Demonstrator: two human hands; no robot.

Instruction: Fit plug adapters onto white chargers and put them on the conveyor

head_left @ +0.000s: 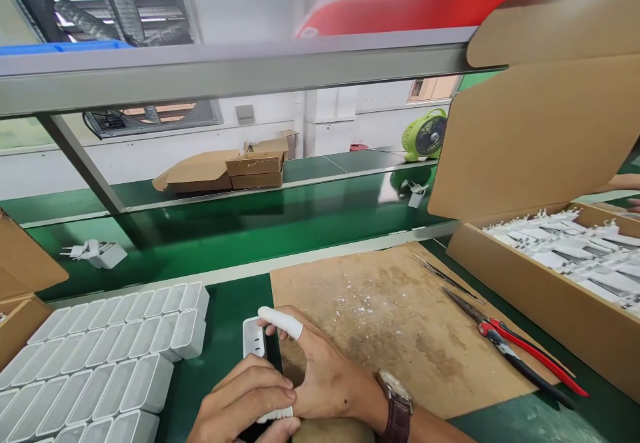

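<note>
My left hand [245, 400] is at the bottom centre, its fingers closed round the white finger cot [277, 416] on my right thumb. The left fingers partly cover that cot. My right hand [320, 366] has its index finger stretched out in a second white cot and its thumb apart; the other fingers are partly hidden behind the index. A brown-strapped watch sits on the right wrist. Beside the right fingertips lies a white plastic housing [254, 338] with small dark slots, on a black item [273, 350] mostly hidden by my hands.
Rows of white plastic cases [115, 363] stand left. Red-and-black-handled snips [505, 336] and tweezers [445, 276] lie on the stained brown sheet [380, 290]. An open carton [540, 276] of white parts stands right, another person's hand behind it. White plug adapters [103, 254] rest on the green belt.
</note>
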